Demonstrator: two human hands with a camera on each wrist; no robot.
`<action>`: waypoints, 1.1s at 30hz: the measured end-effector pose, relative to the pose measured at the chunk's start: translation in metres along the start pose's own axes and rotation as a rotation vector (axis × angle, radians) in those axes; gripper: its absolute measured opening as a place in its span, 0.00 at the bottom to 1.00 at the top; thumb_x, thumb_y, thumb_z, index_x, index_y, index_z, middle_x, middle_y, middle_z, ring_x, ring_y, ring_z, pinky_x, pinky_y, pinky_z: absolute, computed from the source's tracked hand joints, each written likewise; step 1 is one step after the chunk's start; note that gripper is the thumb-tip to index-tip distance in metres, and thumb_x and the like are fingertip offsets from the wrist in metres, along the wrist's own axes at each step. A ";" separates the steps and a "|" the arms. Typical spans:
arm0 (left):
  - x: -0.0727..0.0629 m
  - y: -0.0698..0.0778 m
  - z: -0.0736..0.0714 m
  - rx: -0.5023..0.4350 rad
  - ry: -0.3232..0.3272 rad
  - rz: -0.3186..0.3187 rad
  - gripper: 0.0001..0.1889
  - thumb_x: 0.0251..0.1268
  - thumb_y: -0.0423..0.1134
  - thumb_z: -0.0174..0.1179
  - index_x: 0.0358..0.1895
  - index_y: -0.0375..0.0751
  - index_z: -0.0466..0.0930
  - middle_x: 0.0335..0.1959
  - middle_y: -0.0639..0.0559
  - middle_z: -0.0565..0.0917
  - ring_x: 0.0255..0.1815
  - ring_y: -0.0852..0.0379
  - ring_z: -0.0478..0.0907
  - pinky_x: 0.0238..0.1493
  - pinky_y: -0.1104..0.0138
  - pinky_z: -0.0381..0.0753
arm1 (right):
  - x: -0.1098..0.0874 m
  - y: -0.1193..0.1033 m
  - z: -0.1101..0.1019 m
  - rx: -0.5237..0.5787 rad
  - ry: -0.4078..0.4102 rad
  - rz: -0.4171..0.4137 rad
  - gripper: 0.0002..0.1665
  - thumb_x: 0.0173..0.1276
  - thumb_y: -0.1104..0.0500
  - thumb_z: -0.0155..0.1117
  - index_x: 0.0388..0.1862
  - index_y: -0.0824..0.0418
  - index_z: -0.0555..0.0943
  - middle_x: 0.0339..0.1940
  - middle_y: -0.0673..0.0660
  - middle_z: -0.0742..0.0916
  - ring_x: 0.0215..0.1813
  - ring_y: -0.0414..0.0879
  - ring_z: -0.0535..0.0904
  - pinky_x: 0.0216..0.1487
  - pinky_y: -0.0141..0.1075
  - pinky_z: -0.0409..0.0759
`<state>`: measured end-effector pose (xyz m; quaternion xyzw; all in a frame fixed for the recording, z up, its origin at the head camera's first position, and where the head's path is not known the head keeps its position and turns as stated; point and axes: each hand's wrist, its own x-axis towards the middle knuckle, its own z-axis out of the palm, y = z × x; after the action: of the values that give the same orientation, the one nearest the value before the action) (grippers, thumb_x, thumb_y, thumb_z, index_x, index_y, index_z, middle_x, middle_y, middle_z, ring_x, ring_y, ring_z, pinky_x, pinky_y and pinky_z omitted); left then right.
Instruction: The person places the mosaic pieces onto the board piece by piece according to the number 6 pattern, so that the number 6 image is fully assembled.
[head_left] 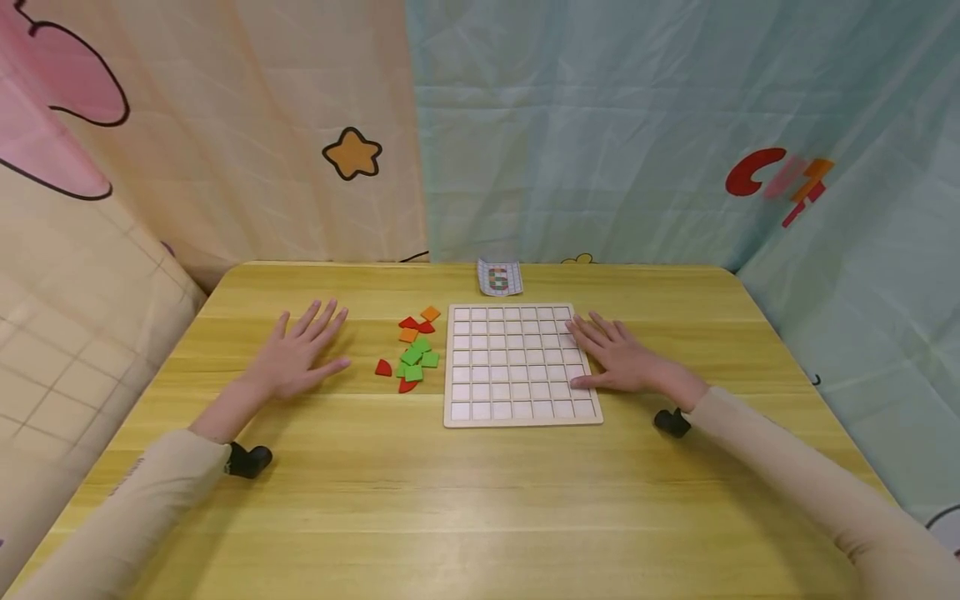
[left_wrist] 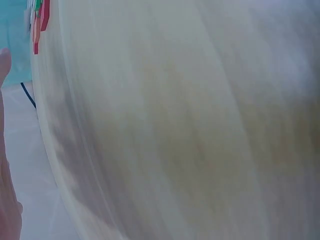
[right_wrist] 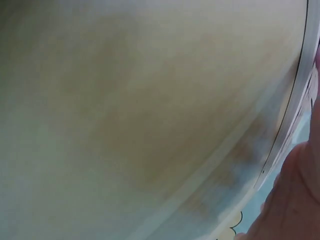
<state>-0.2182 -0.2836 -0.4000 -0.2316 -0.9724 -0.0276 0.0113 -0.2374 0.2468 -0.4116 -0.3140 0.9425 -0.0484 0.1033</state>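
My left hand (head_left: pixel 294 358) is spread over the left of the table, fingers straight, holding nothing. To its right lies a loose pile of flat tiles: green squares (head_left: pixel 413 373), orange squares (head_left: pixel 430 314) and red quarter-round pieces (head_left: pixel 384 367). Beside the pile sits a pale wooden grid board (head_left: pixel 523 423) with square cells. My right hand (head_left: pixel 618 360) extends its fingers over the board's right edge and grips nothing; whether it touches the board I cannot tell. In the right wrist view, part of that hand (right_wrist: pixel 295 200) shows near the board's edge (right_wrist: pixel 285 130).
Behind the board, a small printed card (head_left: pixel 500 278) with a coloured pattern lies near the far edge of the wooden table (head_left: pixel 480 500). Printed curtains (head_left: pixel 600 133) hang behind and beside the table. A black wrist camera (head_left: pixel 250 460) sits under the left sleeve, another (head_left: pixel 672 422) under the right.
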 end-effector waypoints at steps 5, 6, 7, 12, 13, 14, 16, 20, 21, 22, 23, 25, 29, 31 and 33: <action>0.005 0.004 0.002 -0.004 0.005 0.014 0.43 0.69 0.64 0.45 0.78 0.43 0.43 0.79 0.41 0.45 0.79 0.38 0.41 0.70 0.35 0.38 | 0.001 -0.001 0.001 0.006 -0.058 0.002 0.55 0.67 0.32 0.51 0.79 0.59 0.41 0.80 0.62 0.44 0.79 0.64 0.34 0.71 0.66 0.36; 0.006 0.005 0.002 -0.006 0.008 0.019 0.43 0.69 0.64 0.45 0.78 0.44 0.43 0.79 0.41 0.45 0.79 0.38 0.41 0.70 0.35 0.38 | 0.001 -0.001 0.001 0.012 -0.069 0.006 0.55 0.68 0.31 0.50 0.79 0.59 0.41 0.80 0.62 0.44 0.79 0.64 0.33 0.71 0.66 0.36; 0.007 0.006 0.003 -0.007 0.014 0.023 0.43 0.69 0.64 0.45 0.78 0.44 0.43 0.79 0.41 0.45 0.79 0.38 0.41 0.70 0.35 0.39 | 0.001 -0.001 0.002 0.011 -0.073 0.008 0.55 0.68 0.31 0.50 0.79 0.59 0.41 0.80 0.62 0.43 0.79 0.64 0.33 0.71 0.67 0.35; 0.011 0.012 0.006 -0.013 0.027 0.040 0.43 0.68 0.64 0.46 0.77 0.43 0.46 0.79 0.41 0.46 0.78 0.38 0.42 0.70 0.35 0.39 | 0.000 -0.003 0.001 0.028 -0.080 0.020 0.55 0.68 0.31 0.49 0.79 0.59 0.40 0.80 0.61 0.43 0.79 0.63 0.33 0.70 0.67 0.33; 0.012 0.013 0.007 -0.014 0.027 0.040 0.43 0.68 0.64 0.46 0.77 0.43 0.45 0.79 0.41 0.46 0.79 0.39 0.42 0.70 0.35 0.39 | 0.000 -0.003 0.001 0.030 -0.078 0.020 0.55 0.68 0.31 0.49 0.79 0.60 0.39 0.80 0.61 0.43 0.79 0.64 0.33 0.70 0.67 0.33; 0.013 0.013 0.007 -0.016 0.023 0.041 0.43 0.68 0.64 0.46 0.77 0.43 0.45 0.79 0.41 0.46 0.78 0.38 0.42 0.70 0.35 0.39 | 0.000 -0.003 0.001 0.033 -0.078 0.022 0.55 0.68 0.31 0.48 0.79 0.59 0.39 0.80 0.61 0.43 0.79 0.64 0.32 0.70 0.67 0.33; 0.014 0.015 0.008 -0.021 0.017 0.041 0.43 0.68 0.64 0.45 0.77 0.43 0.45 0.79 0.41 0.46 0.79 0.38 0.41 0.70 0.35 0.39 | 0.000 -0.004 0.001 0.026 -0.085 0.029 0.56 0.68 0.30 0.47 0.79 0.59 0.38 0.80 0.61 0.42 0.79 0.63 0.32 0.70 0.67 0.33; 0.019 0.018 0.009 -0.024 -0.006 0.038 0.43 0.69 0.64 0.45 0.78 0.42 0.44 0.79 0.42 0.46 0.79 0.38 0.41 0.70 0.35 0.39 | 0.001 -0.005 0.000 0.029 -0.097 0.046 0.56 0.68 0.30 0.48 0.79 0.59 0.38 0.80 0.61 0.41 0.79 0.62 0.31 0.71 0.66 0.33; 0.020 0.019 0.009 -0.029 -0.014 0.036 0.43 0.68 0.64 0.45 0.78 0.42 0.44 0.79 0.42 0.46 0.79 0.39 0.41 0.71 0.36 0.39 | 0.002 -0.006 -0.001 0.030 -0.099 0.048 0.56 0.68 0.31 0.48 0.79 0.59 0.38 0.80 0.61 0.41 0.79 0.62 0.31 0.71 0.66 0.32; 0.021 0.020 0.009 -0.036 -0.024 0.035 0.43 0.68 0.64 0.46 0.77 0.42 0.45 0.79 0.42 0.47 0.79 0.39 0.42 0.71 0.36 0.39 | 0.002 -0.006 -0.001 0.033 -0.097 0.047 0.55 0.68 0.31 0.48 0.79 0.59 0.38 0.80 0.61 0.42 0.79 0.63 0.31 0.71 0.66 0.32; 0.022 0.021 0.009 -0.048 -0.034 0.033 0.44 0.68 0.64 0.47 0.77 0.42 0.46 0.79 0.42 0.48 0.79 0.39 0.42 0.71 0.36 0.40 | 0.002 -0.006 -0.001 0.034 -0.096 0.048 0.55 0.68 0.32 0.49 0.79 0.59 0.38 0.80 0.61 0.42 0.79 0.63 0.31 0.71 0.66 0.32; 0.023 0.023 0.009 -0.081 -0.048 0.031 0.44 0.66 0.64 0.50 0.77 0.41 0.49 0.78 0.42 0.51 0.78 0.40 0.45 0.71 0.38 0.42 | 0.003 -0.007 -0.001 0.033 -0.096 0.046 0.55 0.69 0.32 0.49 0.79 0.60 0.39 0.80 0.62 0.42 0.79 0.63 0.31 0.71 0.66 0.32; 0.024 0.028 0.008 -0.141 -0.034 0.060 0.42 0.62 0.62 0.57 0.73 0.40 0.61 0.73 0.40 0.63 0.75 0.38 0.55 0.69 0.39 0.53 | 0.002 -0.007 -0.002 0.039 -0.103 0.041 0.55 0.69 0.32 0.49 0.79 0.60 0.39 0.80 0.62 0.42 0.79 0.63 0.32 0.71 0.66 0.33; 0.025 0.031 0.009 -0.167 -0.004 0.087 0.38 0.60 0.59 0.61 0.69 0.39 0.67 0.69 0.38 0.69 0.71 0.37 0.62 0.66 0.38 0.59 | 0.001 -0.006 -0.001 0.050 -0.102 0.030 0.56 0.68 0.32 0.49 0.79 0.60 0.39 0.80 0.62 0.43 0.79 0.63 0.33 0.71 0.66 0.35; 0.025 0.033 0.010 -0.195 0.023 0.111 0.34 0.59 0.56 0.64 0.65 0.40 0.72 0.64 0.38 0.74 0.67 0.37 0.68 0.63 0.39 0.63 | -0.001 -0.004 -0.001 0.068 -0.101 0.012 0.56 0.68 0.32 0.50 0.79 0.61 0.39 0.80 0.62 0.43 0.79 0.63 0.33 0.71 0.66 0.36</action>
<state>-0.2260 -0.2418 -0.4072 -0.2849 -0.9505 -0.1241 0.0012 -0.2348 0.2441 -0.4094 -0.3064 0.9359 -0.0640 0.1616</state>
